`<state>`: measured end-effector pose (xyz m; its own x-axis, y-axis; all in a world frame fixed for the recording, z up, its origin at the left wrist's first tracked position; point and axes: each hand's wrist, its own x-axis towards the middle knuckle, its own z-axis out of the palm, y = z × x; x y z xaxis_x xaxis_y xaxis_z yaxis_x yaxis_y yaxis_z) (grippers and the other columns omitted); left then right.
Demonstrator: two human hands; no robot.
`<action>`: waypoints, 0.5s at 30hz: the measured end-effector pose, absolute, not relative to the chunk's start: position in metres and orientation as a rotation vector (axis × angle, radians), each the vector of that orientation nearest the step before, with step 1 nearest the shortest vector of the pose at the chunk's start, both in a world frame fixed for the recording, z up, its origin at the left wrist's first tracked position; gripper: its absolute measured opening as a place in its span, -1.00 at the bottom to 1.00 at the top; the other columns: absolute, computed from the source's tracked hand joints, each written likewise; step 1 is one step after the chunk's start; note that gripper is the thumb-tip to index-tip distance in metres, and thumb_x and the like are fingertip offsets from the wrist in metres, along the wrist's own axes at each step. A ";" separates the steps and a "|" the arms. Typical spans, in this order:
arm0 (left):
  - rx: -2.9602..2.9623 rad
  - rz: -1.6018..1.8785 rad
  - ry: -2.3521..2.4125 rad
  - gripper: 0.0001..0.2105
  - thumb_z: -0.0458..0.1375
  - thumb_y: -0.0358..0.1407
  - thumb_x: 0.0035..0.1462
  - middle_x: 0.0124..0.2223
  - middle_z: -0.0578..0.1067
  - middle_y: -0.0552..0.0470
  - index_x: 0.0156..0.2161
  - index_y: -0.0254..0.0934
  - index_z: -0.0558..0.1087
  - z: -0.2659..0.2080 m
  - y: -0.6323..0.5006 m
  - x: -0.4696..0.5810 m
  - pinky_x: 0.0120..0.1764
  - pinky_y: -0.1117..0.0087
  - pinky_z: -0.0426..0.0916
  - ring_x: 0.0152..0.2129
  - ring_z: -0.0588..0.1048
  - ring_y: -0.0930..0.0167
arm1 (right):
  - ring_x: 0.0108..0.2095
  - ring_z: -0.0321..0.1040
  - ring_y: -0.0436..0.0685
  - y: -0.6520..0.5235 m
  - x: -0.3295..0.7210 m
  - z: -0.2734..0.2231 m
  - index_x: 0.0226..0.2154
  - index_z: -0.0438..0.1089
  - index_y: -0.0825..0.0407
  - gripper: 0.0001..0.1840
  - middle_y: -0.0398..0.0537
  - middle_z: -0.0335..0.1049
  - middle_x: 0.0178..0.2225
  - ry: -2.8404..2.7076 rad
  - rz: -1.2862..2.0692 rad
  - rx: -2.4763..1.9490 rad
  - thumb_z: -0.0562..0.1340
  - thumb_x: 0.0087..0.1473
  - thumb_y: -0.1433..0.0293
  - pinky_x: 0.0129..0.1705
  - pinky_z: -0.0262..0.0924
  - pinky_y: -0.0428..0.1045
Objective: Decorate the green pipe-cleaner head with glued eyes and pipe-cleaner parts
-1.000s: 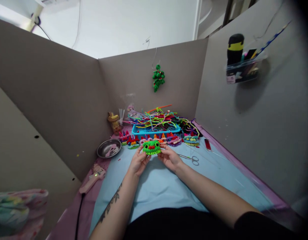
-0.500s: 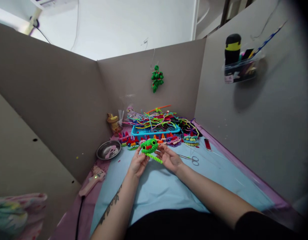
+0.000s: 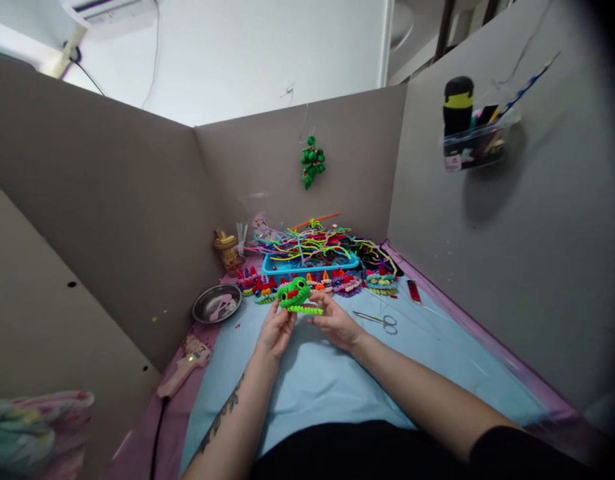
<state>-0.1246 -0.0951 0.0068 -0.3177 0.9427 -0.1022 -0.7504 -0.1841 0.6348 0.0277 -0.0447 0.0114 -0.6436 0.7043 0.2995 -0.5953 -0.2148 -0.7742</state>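
Observation:
A green pipe-cleaner frog face (image 3: 294,293), with black-and-yellow eyes and a red piece in the middle, is held above the blue cloth (image 3: 332,380). My left hand (image 3: 276,329) grips its lower left side, fingers closed. From its underside a coiled yellow-green pipe-cleaner strip (image 3: 305,310) runs rightward. At the far end of that strip, my right hand (image 3: 337,325) has its fingers closed, pinching the tip; the fingertips are partly hidden. Small scissors (image 3: 382,321) lie on the cloth to the right of my right hand.
Behind stands a blue tray (image 3: 312,268) heaped with colourful pipe cleaners (image 3: 307,240). Several finished pieces (image 3: 346,283) line its front. On the left are a metal bowl (image 3: 200,308) and a pink glue gun (image 3: 180,377) with a cord. Grey partitions (image 3: 137,200) enclose the table.
The frog face has tilted and shifted slightly left. Its yellow-green strip, which sloped down to the right, now lies nearly level, with my right hand nearer its end.

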 end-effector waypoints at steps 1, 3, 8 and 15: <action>0.367 1.773 0.714 -0.49 0.06 -0.67 0.02 -0.31 0.51 0.04 0.06 -0.24 0.22 0.007 -0.095 -0.124 -0.32 0.54 0.43 -0.45 0.51 0.54 | -0.09 0.27 0.09 -0.044 0.027 0.010 -0.32 0.39 -0.09 -0.61 -0.16 0.24 0.01 -1.157 1.942 -0.176 0.41 -0.30 0.49 -0.22 0.25 -0.08; 0.362 1.769 0.713 -0.49 0.08 -0.67 0.01 -0.31 0.51 0.04 0.06 -0.24 0.22 0.007 -0.095 -0.123 -0.32 0.53 0.43 -0.46 0.51 0.53 | -0.15 0.29 0.06 -0.041 0.026 0.008 -0.38 0.40 -0.07 -0.69 -0.18 0.26 -0.01 -1.121 1.949 -0.221 0.41 -0.29 0.44 -0.26 0.25 -0.09; 0.369 1.770 0.708 -0.49 0.12 -0.65 -0.01 -0.31 0.51 0.02 0.05 -0.26 0.24 0.004 -0.094 -0.124 -0.32 0.53 0.43 -0.44 0.52 0.51 | -0.21 0.29 0.03 -0.035 0.024 0.000 -0.41 0.41 -0.08 -0.73 -0.21 0.31 -0.06 -1.057 1.986 -0.229 0.42 -0.27 0.39 -0.27 0.24 -0.08; 0.416 1.732 0.705 -0.46 0.13 -0.65 -0.04 -0.30 0.50 0.06 0.05 -0.23 0.22 0.002 -0.095 -0.126 -0.35 0.53 0.45 -0.46 0.51 0.52 | -0.23 0.34 0.04 -0.030 0.023 -0.005 -0.40 0.36 -0.07 -0.81 -0.23 0.42 -0.25 -0.940 2.021 -0.223 0.36 -0.14 0.37 -0.35 0.17 -0.09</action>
<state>-0.1265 -0.0947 0.0017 -0.2753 0.9577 -0.0841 -0.7439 -0.1568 0.6496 0.0228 -0.0304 -0.0047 -0.6046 0.7752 0.1832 -0.6395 -0.3353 -0.6918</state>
